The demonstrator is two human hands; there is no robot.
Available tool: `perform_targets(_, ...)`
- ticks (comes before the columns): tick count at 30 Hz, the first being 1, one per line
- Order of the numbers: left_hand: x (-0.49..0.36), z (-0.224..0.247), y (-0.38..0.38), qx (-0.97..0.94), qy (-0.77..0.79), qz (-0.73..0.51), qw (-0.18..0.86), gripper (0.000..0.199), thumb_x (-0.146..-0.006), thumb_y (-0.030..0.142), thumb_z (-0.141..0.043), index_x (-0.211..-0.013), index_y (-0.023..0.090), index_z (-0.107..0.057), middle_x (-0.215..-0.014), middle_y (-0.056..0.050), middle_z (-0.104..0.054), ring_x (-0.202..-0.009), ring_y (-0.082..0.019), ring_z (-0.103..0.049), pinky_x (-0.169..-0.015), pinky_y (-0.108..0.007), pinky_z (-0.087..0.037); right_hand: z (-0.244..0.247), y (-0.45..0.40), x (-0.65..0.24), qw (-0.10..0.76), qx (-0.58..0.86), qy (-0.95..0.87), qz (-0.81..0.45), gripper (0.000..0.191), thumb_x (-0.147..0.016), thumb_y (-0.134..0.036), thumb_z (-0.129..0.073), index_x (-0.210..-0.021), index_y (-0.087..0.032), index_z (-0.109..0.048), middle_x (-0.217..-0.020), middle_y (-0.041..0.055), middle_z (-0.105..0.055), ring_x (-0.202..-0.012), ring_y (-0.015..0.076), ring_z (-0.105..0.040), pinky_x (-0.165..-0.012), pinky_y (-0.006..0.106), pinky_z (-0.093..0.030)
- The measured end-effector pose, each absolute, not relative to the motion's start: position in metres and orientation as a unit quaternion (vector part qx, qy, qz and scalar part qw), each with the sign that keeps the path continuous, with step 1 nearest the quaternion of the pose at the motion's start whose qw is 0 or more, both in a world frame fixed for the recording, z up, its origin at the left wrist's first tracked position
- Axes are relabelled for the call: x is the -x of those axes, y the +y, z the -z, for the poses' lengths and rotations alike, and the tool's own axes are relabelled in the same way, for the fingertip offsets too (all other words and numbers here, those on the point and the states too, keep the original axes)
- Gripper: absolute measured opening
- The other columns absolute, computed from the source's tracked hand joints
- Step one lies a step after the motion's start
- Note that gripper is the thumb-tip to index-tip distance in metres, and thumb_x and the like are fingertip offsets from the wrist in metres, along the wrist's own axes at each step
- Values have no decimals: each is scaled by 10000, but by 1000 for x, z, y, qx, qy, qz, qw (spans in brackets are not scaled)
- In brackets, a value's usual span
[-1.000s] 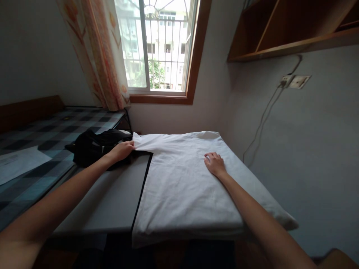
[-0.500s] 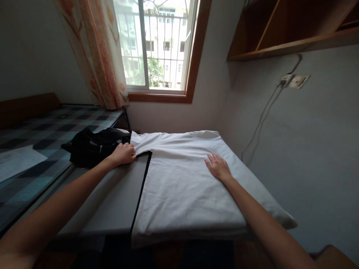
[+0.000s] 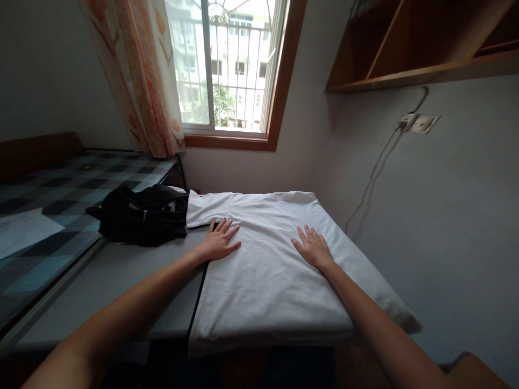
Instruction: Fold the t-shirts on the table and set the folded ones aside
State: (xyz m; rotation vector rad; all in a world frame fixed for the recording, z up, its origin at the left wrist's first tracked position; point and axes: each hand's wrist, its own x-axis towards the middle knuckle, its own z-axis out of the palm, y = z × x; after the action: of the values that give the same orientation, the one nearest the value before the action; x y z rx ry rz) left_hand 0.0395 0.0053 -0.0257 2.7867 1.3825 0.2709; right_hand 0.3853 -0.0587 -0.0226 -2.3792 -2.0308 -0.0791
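A white garment [image 3: 267, 286] lies spread over a padded surface, its sleeve reaching left to a black cloth item. My left hand [image 3: 221, 241] rests flat on the garment's left edge, just below the sleeve, fingers spread. On the right part of the garment lies my right hand [image 3: 313, 247], palm down with its fingers apart. Neither hand grips anything. Slight wrinkles run across the cloth between the hands.
The black cloth item [image 3: 140, 216] sits at the table's back left. Beside it is a bed with a checked cover [image 3: 77, 186] and a paper sheet [image 3: 28, 232]. A window, curtain [image 3: 141, 81], wall shelf [image 3: 421, 67] and socket cable [image 3: 371, 183] surround the table.
My left hand has let go of the sleeve end and moved right onto the garment's left edge, its fingers now spread. My right hand stays in nearly the same place.
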Motion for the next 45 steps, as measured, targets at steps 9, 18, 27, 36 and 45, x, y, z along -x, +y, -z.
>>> perform_targets(9,-37,25,-24,-887,456,-73,30,722,-928,643,-329,-1526,237,-335,-1604,-135,-261,-1498,-337,-122,-1175,-567,-59,26,-94,-382,-7,758,-651,39,678,-978,-550,-268,-1550,-189,-301,-1606,133,-255,-1479,294,-216,-1181,469,-191)
perform_targets(18,-30,30,-68,-883,461,-81,28,744,-910,661,-341,-1526,242,-344,-1597,-153,-268,-1485,-377,-150,-1158,-604,-80,25,-124,-381,-9,750,-660,42,674,-965,-536,-308,-1537,-181,-336,-1598,129,-276,-1478,295,-218,-1184,469,-203)
perform_targets(27,-22,-18,-34,-857,502,-112,5,477,-969,497,-348,-1288,254,-606,-1350,-116,-563,-1173,-298,-559,-997,-439,-401,29,-135,-386,-12,737,-674,49,670,-956,-558,-302,-1528,-214,-362,-1595,106,-291,-1470,298,-246,-1174,468,-231)
perform_targets(36,47,-41,102,-695,711,-74,77,585,-852,548,-510,-1154,60,-627,-1215,-249,-638,-1128,-383,-605,-860,-389,-486,26,-135,-383,-9,740,-670,53,665,-956,-552,-311,-1522,-209,-375,-1589,107,-309,-1472,290,-243,-1177,457,-225)
perform_targets(45,32,-30,115,-680,716,-85,134,374,-763,347,-626,-1051,113,-672,-1098,-178,-698,-1015,-322,-668,-801,-316,-500,28,-136,-384,4,740,-670,59,644,-960,-535,-334,-1512,-209,-394,-1581,110,-325,-1467,288,-257,-1170,462,-238)
